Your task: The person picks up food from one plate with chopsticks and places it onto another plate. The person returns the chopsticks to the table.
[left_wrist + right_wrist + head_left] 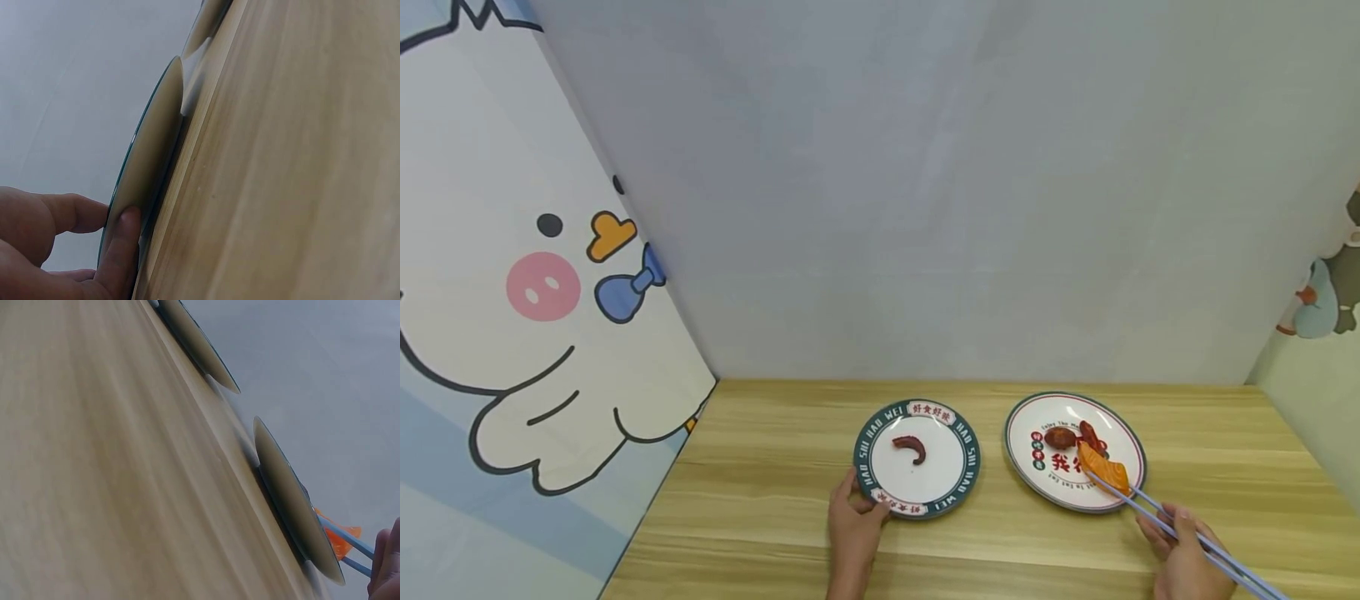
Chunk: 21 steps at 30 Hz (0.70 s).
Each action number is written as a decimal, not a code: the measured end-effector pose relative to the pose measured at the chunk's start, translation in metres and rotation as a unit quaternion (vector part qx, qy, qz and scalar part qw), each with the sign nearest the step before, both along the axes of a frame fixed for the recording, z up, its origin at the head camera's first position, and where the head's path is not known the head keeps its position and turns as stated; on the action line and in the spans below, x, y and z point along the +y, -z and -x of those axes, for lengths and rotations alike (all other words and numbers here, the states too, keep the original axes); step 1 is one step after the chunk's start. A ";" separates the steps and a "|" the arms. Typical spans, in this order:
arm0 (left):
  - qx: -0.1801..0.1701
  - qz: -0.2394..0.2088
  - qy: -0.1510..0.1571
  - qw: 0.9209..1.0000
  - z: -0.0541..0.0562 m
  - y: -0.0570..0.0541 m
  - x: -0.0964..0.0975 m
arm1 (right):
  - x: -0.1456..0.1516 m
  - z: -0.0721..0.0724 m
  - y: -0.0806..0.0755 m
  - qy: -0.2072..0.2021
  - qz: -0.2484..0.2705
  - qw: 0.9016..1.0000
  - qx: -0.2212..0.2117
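My left hand [854, 527] grips the lower-left rim of a green-bordered plate [910, 487]. The left wrist view shows a finger pressed to the plate's [147, 156] underside and another at its edge. A dark red curved piece of food [911, 447] lies on that plate. Over at the right, my right hand [1187, 550] holds a pair of pale blue chopsticks [1206, 546]. Their tips meet an orange salmon-like slice [1103, 468] on a second white plate [1026, 429]. Beside the slice are a brown oval piece [1060, 438] and a dark red piece [1090, 435].
Both plates stand side by side on a wood-grain table [752, 475], a narrow gap between them. Behind the table rises a plain grey wall [925, 208]. A cartoon-printed panel [482, 208] borders the left side, and another printed panel [1315, 375] the right.
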<state>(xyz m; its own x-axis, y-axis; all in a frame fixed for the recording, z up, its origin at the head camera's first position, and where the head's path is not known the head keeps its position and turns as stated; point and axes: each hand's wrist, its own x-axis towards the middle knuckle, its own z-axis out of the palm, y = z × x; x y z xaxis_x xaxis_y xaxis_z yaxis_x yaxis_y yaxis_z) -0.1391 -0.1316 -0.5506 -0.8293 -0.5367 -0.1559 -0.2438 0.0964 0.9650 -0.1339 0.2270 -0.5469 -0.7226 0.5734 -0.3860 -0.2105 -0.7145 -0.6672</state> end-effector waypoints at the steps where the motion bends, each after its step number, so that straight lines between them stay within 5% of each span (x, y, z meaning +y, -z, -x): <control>1: 0.000 0.001 -0.001 1.000 0.000 0.000 0.000 | 0.000 0.000 -0.001 -0.001 -0.003 1.000 -0.001; 21: 0.004 0.004 -0.001 1.000 -0.002 -0.001 0.000 | -0.007 -0.006 -0.021 0.036 -0.060 0.997 0.028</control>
<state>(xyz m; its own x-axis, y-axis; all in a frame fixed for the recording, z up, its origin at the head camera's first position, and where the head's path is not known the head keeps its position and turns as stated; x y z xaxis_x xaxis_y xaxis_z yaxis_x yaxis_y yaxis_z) -0.1374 -0.1315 -0.5494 -0.8297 -0.5391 -0.1451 -0.2365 0.1040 0.9660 -0.1282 0.2198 -0.5261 -0.6959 0.6649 -0.2714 -0.2984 -0.6115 -0.7328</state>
